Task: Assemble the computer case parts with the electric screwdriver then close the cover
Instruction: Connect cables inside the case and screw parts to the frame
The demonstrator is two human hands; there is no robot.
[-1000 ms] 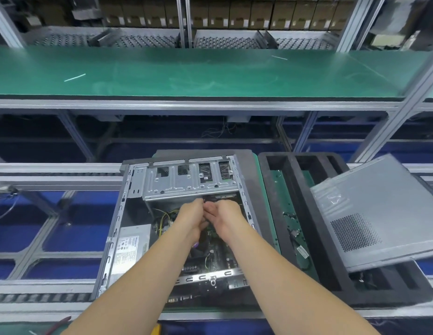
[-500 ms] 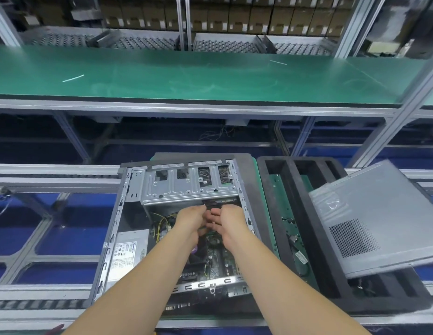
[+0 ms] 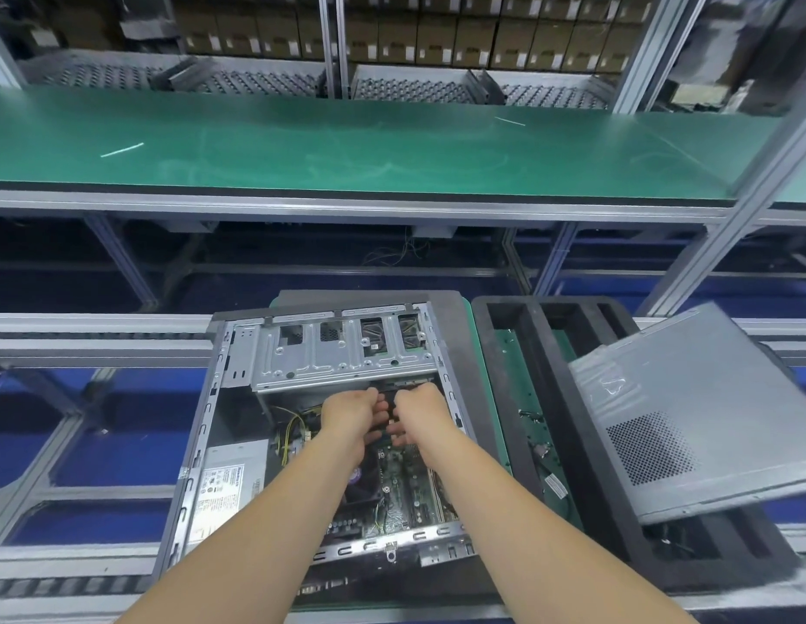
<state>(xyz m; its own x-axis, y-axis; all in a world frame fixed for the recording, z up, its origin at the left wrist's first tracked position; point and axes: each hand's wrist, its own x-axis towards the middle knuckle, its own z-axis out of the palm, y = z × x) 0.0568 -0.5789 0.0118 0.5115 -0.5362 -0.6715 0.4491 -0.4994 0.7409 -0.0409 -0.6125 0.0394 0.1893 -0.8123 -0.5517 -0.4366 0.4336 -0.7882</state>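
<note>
Reaching into the open computer case (image 3: 239, 448), I have my left hand (image 3: 351, 418) and right hand (image 3: 421, 414) close together just below the silver drive cage (image 3: 342, 353), above the motherboard (image 3: 401, 484). My fingers on both hands are curled toward a small dark part between them, but I cannot tell whether either hand actually grips it. The case lies on its side on the conveyor, the power supply (image 3: 227, 481) at its left. The grey cover (image 3: 698, 412) rests tilted on the black foam tray (image 3: 545, 398) to the right.
</note>
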